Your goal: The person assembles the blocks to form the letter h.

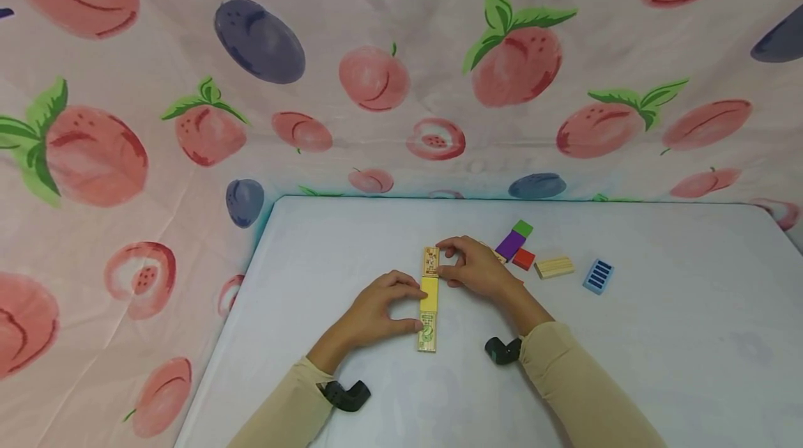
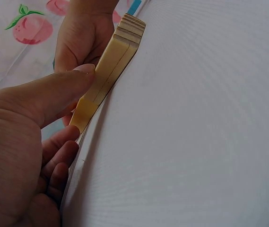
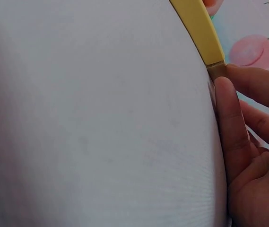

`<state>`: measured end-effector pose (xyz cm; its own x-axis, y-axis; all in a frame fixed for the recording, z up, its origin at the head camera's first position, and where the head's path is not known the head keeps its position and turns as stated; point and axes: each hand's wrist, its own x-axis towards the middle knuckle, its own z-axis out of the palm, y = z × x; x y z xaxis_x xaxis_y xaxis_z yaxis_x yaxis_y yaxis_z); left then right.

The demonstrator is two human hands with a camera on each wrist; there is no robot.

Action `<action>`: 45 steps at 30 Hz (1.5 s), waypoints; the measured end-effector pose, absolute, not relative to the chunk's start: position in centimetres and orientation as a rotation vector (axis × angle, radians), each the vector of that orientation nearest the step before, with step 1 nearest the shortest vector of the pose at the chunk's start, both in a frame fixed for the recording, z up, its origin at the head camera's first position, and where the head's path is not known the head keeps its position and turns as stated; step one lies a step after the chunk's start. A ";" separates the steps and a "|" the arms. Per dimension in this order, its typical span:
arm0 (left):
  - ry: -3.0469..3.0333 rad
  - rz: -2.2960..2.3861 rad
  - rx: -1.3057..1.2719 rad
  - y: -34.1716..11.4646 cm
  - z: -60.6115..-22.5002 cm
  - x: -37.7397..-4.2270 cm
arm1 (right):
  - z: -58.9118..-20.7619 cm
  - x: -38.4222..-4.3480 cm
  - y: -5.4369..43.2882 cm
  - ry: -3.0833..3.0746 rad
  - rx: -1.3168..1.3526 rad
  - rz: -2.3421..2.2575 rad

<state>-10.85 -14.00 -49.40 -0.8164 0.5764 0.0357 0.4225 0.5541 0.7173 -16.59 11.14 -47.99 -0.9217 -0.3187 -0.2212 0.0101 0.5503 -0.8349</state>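
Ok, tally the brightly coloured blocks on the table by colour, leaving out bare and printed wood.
Yellow block: 1
Green block: 1
Purple block: 1
Red block: 1
Blue dark-striped block: 1
Total: 5, not counting anything hidden by the hands.

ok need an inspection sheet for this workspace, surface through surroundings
Surface: white table, faint marks.
Job's things: far printed block, yellow block and near printed block, end to end in one row.
Clutter: green block, purple block, red block, tan block and blue block, right of the row.
Left grip: touches yellow and near printed blocks.
Right grip: fingertips at far printed block.
Cables: nothing seen.
Surroundings: fruit-print cloth.
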 end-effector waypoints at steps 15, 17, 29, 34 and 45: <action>2.590 1.111 0.863 -14.0 -49.3 -10.8 | -48.0 -16.5 11.2 2.441 -0.234 -1.316; 2.590 1.114 0.866 -14.0 -49.3 -10.8 | -48.0 -16.6 11.1 2.440 -0.231 -1.317; 2.592 1.113 0.873 -14.0 -49.4 -10.8 | -48.3 -16.7 11.1 2.438 -0.238 -1.330; 2.591 1.119 0.873 -14.0 -49.4 -10.8 | -48.4 -16.6 11.1 2.436 -0.244 -1.336; 2.589 1.115 0.870 -14.0 -49.4 -10.9 | -48.5 -16.6 11.2 2.449 -0.273 -1.335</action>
